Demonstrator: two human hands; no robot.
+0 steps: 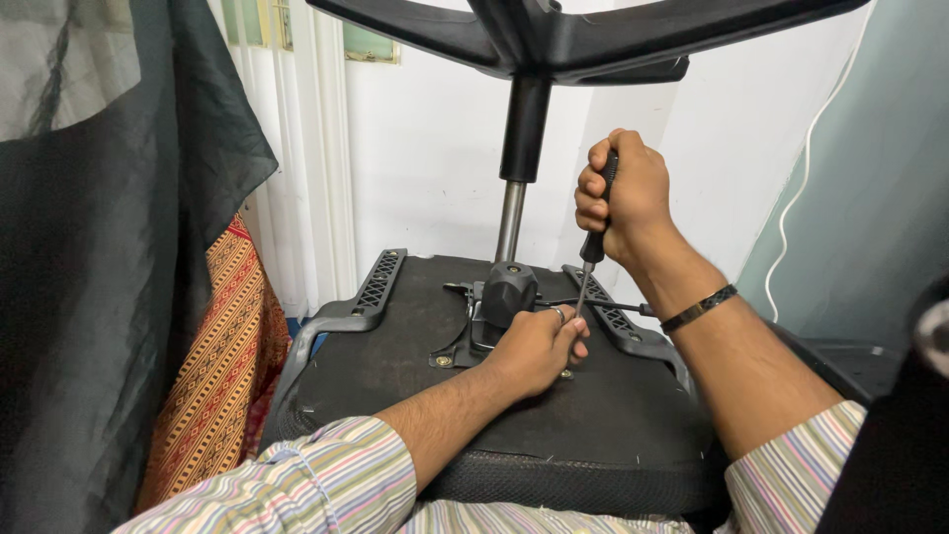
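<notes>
Striped shirt sleeves (326, 475) lay nearest the lens, above the mesh edge of an upturned office chair seat (593, 435); the right hand (628, 198) was clenched round the black handle of a screwdriver (596, 232), held upright with its tip down by the metal plate of the tilt mechanism (499, 302); the left hand (539, 346) rested on the seat underside, fingers pinched narrow about the shaft's lower end; the gas-lift column (514, 198) rose to the star base (573, 35); a patterned orange cloth (213, 376) hung at left.
</notes>
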